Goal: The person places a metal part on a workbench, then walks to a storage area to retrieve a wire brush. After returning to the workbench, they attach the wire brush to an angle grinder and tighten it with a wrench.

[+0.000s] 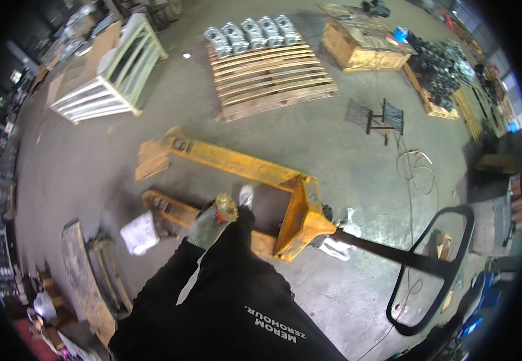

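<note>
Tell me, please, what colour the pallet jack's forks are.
The forks are yellow, with worn, darker patches; the head view shows them.

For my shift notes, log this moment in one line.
Left hand: gloved, holding round gold-coloured object | Right hand: not in view | Near: yellow pallet jack | Beyond: five metal parts on wooden pallet

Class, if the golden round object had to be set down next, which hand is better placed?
Left, probably: the gloved left hand holds the golden round object, seen against the yellow pallet jack. The right hand is out of view, so its placement cannot be judged.
</note>
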Demonstrator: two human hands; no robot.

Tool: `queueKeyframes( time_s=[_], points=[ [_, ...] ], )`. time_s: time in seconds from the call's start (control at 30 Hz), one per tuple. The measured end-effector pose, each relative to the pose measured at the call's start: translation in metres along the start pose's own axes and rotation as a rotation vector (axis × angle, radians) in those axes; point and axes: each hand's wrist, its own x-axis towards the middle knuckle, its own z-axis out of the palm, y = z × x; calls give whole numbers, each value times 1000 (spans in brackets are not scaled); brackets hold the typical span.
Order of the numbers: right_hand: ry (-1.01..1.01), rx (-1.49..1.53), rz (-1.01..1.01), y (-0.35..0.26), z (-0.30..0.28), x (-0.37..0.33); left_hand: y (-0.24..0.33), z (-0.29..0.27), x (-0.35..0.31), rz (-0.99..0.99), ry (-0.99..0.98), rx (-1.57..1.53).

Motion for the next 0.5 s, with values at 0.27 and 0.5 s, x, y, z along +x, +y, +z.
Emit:
queueKeyframes(
  time_s=[0.27,0.5],
  points=[
    [494,-357,183,-274,228,-118,105,25,225,-253,136,132],
    [-338,111,299,-229,556,-63,137,101,392,-279,6,190]
  ],
)
